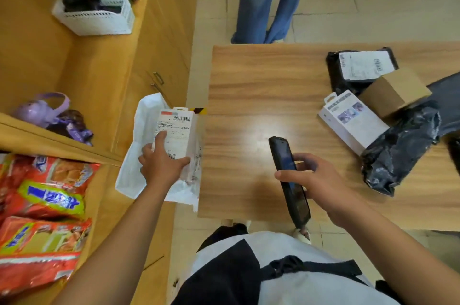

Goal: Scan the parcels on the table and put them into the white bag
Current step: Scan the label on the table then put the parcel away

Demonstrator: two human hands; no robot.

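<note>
Right of red snack packets (42, 205), the left hand (161, 164) grips a labelled white box (178, 130) over the white bag (135, 162) at the table's (249, 80) left edge, the right hand (315, 180) clasps a black scanner (286, 165), and parcels (353, 122) lie heaped far right.

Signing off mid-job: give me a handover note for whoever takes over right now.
Left hand: holds a white labelled parcel over the white bag at the left edge of the table, not released.
Right hand: holds the black scanner above the table.
Waiting on the table, right side: black labelled mailer, brown box, white box, crumpled dark mailer.
Done: bag contents not visible.
Left: drop the held parcel, then scan and bag the rest.
</note>
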